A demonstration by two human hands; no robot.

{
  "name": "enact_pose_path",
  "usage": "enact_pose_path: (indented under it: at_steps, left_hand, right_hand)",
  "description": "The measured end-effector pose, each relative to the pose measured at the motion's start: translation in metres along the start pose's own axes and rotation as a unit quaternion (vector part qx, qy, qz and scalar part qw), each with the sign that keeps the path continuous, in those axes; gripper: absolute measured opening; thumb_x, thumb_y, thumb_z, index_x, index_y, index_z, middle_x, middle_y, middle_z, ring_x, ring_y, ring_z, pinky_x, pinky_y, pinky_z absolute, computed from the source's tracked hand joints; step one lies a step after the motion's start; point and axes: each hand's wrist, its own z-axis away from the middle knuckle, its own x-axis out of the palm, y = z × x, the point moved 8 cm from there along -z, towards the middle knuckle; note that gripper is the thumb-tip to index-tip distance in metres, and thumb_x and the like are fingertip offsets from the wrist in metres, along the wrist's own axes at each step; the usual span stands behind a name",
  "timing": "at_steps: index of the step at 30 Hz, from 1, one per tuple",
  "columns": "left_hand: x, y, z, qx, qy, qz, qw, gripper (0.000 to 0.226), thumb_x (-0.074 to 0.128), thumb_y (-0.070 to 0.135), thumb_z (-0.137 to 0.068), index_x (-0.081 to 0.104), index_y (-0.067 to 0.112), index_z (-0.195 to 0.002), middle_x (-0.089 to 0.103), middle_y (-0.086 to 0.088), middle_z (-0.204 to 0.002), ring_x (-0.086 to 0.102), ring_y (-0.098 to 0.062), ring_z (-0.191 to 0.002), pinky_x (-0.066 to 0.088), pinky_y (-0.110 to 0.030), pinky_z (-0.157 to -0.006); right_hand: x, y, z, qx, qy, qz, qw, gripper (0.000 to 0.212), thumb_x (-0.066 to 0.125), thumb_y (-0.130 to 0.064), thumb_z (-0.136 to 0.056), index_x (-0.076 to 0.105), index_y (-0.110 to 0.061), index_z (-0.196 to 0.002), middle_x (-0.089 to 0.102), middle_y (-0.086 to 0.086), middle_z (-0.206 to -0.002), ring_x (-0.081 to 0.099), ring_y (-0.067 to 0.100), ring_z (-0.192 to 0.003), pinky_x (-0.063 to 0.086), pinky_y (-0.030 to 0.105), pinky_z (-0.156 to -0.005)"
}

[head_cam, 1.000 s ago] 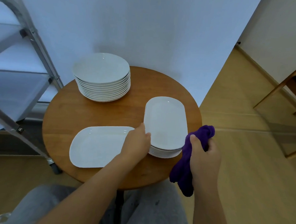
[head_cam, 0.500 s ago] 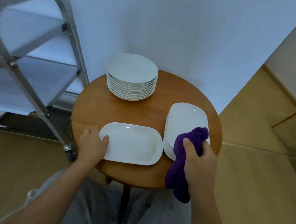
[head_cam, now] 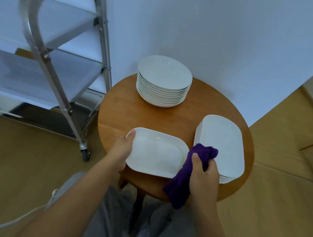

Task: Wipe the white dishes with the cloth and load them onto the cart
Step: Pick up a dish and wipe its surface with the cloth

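Round wooden desk (head_cam: pixel 119 114), standing on a wood-tone floor beside a white wall. Far side of the desk: one stack of round white plates (head_cam: pixel 164 80). Right side: one stack of white rectangular platters (head_cam: pixel 221 145), its near corner reaching the desk edge. Near-left edge: a single white rectangular platter (head_cam: pixel 155 153), overhanging the rim; contact with the desk surface cannot be confirmed

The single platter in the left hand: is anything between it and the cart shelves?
Nothing visible blocks it. The platter sits at the table's near-left edge, left hand gripping it; the cart stands just left, its shelves bare.
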Motion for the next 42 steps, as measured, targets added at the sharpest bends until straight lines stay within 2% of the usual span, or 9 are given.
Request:
enact_pose_path:
  at_steps: [5, 8, 14, 18, 22, 28, 34, 40, 42]
  left_hand:
    - [-0.008, -0.009, 0.015, -0.014, 0.025, 0.071, 0.997, 0.041, 0.030, 0.059, -0.093, 0.049, 0.026, -0.106, 0.058, -0.002, -0.094, 0.057, -0.023, -0.086, 0.052, -0.037, -0.074]
    - [-0.007, -0.011, 0.034, 0.009, 0.010, 0.105, 0.994, 0.033, 0.030, 0.059, -0.093, 0.051, 0.034, -0.094, 0.060, 0.001, -0.094, 0.060, -0.023, -0.086, 0.054, -0.035, -0.066]
    - [-0.009, -0.008, 0.070, 0.066, 0.024, 0.166, 0.984, 0.032, 0.032, 0.056, -0.094, 0.054, 0.036, -0.081, 0.064, 0.008, -0.083, 0.063, -0.017, -0.076, 0.048, -0.024, -0.049]
    - [-0.009, -0.005, 0.081, 0.082, 0.025, 0.190, 0.978, 0.031, 0.035, 0.055, -0.093, 0.056, 0.036, -0.082, 0.065, 0.010, -0.076, 0.065, -0.011, -0.063, 0.047, -0.018, -0.039]
    - [-0.018, 0.007, 0.088, 0.120, 0.022, 0.160, 0.980, 0.033, 0.034, 0.057, -0.092, 0.055, 0.034, -0.079, 0.064, 0.009, -0.064, 0.064, -0.007, -0.051, 0.042, -0.015, -0.034]
    - [-0.022, 0.012, 0.100, 0.151, -0.035, 0.183, 0.971, 0.041, 0.031, 0.056, -0.093, 0.063, 0.030, -0.091, 0.073, 0.000, -0.081, 0.069, -0.016, -0.079, 0.050, -0.025, -0.059]
    - [-0.039, 0.001, 0.111, 0.088, 0.018, 0.251, 0.964, 0.052, 0.028, 0.066, -0.090, 0.060, 0.027, -0.077, 0.067, 0.002, -0.072, 0.063, -0.015, -0.073, 0.044, -0.029, -0.056]
    - [-0.031, 0.025, 0.130, 0.202, -0.054, 0.195, 0.958, 0.050, 0.025, 0.066, -0.087, 0.063, 0.036, -0.100, 0.072, 0.009, -0.088, 0.068, -0.002, -0.081, 0.051, -0.016, -0.062]
    - [-0.029, 0.027, 0.135, 0.224, -0.075, 0.163, 0.958, 0.047, 0.030, 0.061, -0.087, 0.065, 0.032, -0.102, 0.073, 0.005, -0.091, 0.068, -0.005, -0.086, 0.053, -0.018, -0.067]
  right_hand:
    - [0.011, 0.000, 0.008, 0.063, -0.102, -0.076, 0.990, 0.072, 0.066, -0.016, -0.085, 0.026, -0.032, -0.142, 0.048, -0.008, -0.125, 0.051, 0.017, -0.106, 0.052, 0.029, -0.072]
    - [0.024, -0.010, 0.012, 0.043, -0.164, 0.017, 0.985, 0.087, 0.066, -0.022, -0.086, 0.007, -0.036, -0.148, 0.034, -0.006, -0.143, 0.042, 0.020, -0.123, 0.049, 0.039, -0.092]
    - [0.042, -0.030, 0.016, -0.120, -0.097, 0.366, 0.918, 0.080, 0.051, -0.038, -0.093, -0.005, -0.025, -0.149, 0.015, -0.001, -0.156, 0.023, 0.021, -0.140, 0.033, 0.043, -0.110]
    - [0.049, -0.040, 0.017, -0.161, -0.033, 0.406, 0.899, 0.074, 0.045, -0.038, -0.095, -0.001, -0.020, -0.150, 0.013, 0.003, -0.158, 0.020, 0.024, -0.142, 0.027, 0.043, -0.113]
    - [0.072, -0.047, 0.031, -0.201, -0.075, 0.388, 0.897, 0.068, 0.039, -0.037, -0.098, -0.003, -0.025, -0.150, 0.001, -0.001, -0.159, 0.017, 0.023, -0.142, 0.025, 0.041, -0.114]
    - [0.113, -0.063, 0.091, -0.338, -0.237, 0.297, 0.861, 0.060, 0.046, -0.023, -0.095, 0.019, -0.031, -0.148, 0.019, -0.009, -0.155, 0.028, 0.008, -0.135, 0.018, 0.022, -0.106]
    - [0.106, -0.055, 0.129, -0.314, -0.342, 0.244, 0.851, 0.064, 0.047, -0.023, -0.086, 0.021, -0.042, -0.142, 0.048, -0.015, -0.128, 0.047, -0.002, -0.109, 0.043, 0.029, -0.099]
    - [0.107, -0.077, 0.117, -0.415, -0.325, 0.345, 0.776, 0.078, 0.046, -0.034, -0.085, 0.001, -0.036, -0.149, 0.008, -0.009, -0.158, -0.005, 0.001, -0.141, 0.000, 0.032, -0.116]
    - [0.101, -0.089, 0.107, -0.433, -0.296, 0.356, 0.773, 0.081, 0.051, -0.044, -0.081, 0.007, -0.036, -0.148, 0.014, -0.007, -0.157, 0.000, 0.009, -0.143, 0.003, 0.034, -0.115]
